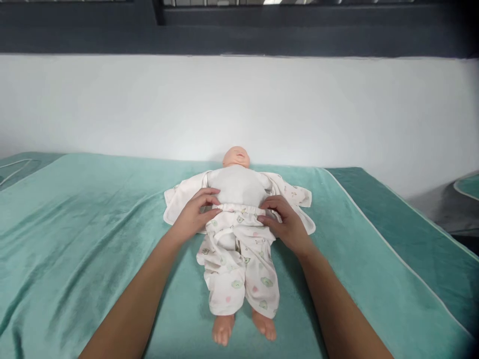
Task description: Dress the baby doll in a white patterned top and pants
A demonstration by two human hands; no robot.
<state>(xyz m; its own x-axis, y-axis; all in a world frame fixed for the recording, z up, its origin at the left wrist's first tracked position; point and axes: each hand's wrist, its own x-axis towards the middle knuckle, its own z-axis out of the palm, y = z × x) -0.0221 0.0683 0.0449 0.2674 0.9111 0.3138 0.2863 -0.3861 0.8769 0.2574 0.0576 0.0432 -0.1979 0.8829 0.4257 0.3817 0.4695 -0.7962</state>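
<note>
A baby doll lies on its back, head toward the wall and bare feet toward me. Its torso is white, and printed baby pants cover its legs, with the gathered waistband across its belly. My left hand pinches the waistband at its left end, thumb and fingers closed on the cloth. At the right end, my right hand has the waistband between thumb and fingers in the same way. A white printed baby jacket is spread beneath the doll, both sleeves out to the sides.
A green cloth with some wrinkles covers the table under the doll. A darker green strip with pale edging runs along the right. Behind stands a white wall, topped by a dark frame.
</note>
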